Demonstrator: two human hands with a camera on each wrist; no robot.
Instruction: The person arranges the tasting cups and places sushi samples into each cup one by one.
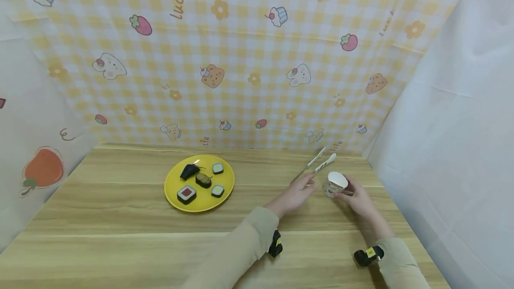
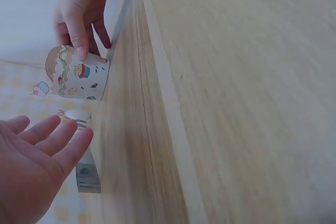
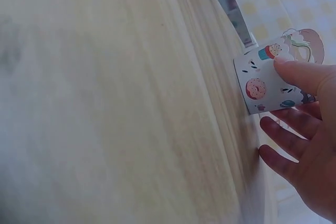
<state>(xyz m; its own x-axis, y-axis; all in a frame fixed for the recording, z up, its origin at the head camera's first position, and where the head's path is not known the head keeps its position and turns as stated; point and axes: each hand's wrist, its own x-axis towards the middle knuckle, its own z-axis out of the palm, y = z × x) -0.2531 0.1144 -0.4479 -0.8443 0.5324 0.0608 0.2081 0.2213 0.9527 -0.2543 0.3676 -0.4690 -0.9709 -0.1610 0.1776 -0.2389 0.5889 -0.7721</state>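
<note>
A paper baking cup [image 1: 336, 186] printed with cupcakes and donuts, scalloped at its rim, is at the table's right side. My right hand [image 1: 361, 200] holds it from the right, thumb on the near wall [image 3: 270, 80] and fingers behind. To the left of the cup, my left hand [image 1: 295, 195] reaches forward with relaxed, extended fingers and touches nothing visible. In the left wrist view, the left palm [image 2: 31, 166] faces the cup across a gap. Just beyond the left fingertips lie metal tongs [image 1: 326, 163] with white tips, their near end partly hidden by the hand.
On the left of the wooden table [image 1: 132, 253] sits a yellow plate [image 1: 176, 173] bearing several pieces of toy sushi [image 1: 186, 194]. A checkered curtain [image 1: 249, 48] closes off the back, and a white cloth [image 1: 449, 146] hangs along the right edge.
</note>
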